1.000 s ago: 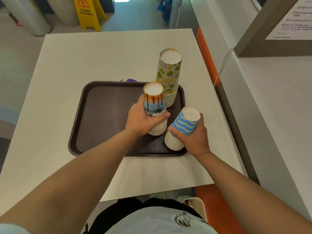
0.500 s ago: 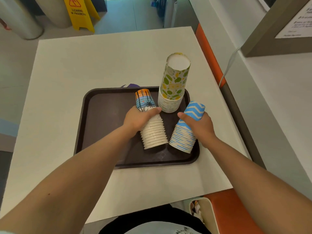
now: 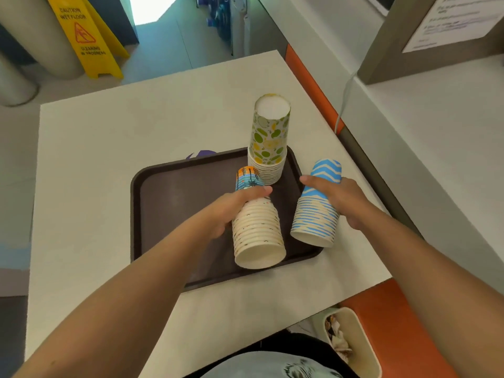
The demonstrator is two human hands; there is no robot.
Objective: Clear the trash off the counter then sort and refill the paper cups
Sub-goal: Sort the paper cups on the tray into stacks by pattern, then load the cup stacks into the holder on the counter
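Both hands are clamped on cup stacks: the left hand curls round a nested stack of cream paper cups topped by an orange-and-blue palm-print cup, and the right hand wraps a nested stack of blue-and-white wavy-striped paper cups. Each stack is upside down and tilted, its open mouth turned toward the camera over the near right part of the dark brown rectangular plastic tray, which lies on the pale square table. Held high up, near the closed ends, the lower cups look only loosely nested, so a steeper tilt or a jolt could let them slide off and scatter; the two stacks are close enough to knock together too. Beyond them, a taller upright stack of white paper cups printed with green and yellow fruit stands inverted at the tray's far right corner, near the left-hand stack and likely to topple if bumped.
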